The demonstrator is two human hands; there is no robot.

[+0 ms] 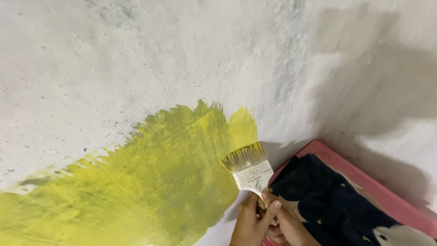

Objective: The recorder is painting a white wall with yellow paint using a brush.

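Observation:
A wide flat paintbrush (251,169) with a pale ferrule and yellow-stained bristles rests its tips against a rough grey-white wall (136,54). The bristles touch the right edge of a large yellow-green painted patch (150,182). My left hand (250,223) and my right hand (287,227) are both wrapped around the brush's short handle at the bottom of the view. The handle itself is mostly hidden by my fingers.
A pink surface (378,189) runs diagonally along the wall's base at the lower right. A dark navy cloth (327,200) with small pale shapes lies on it. A broad shadow covers the wall at the upper right.

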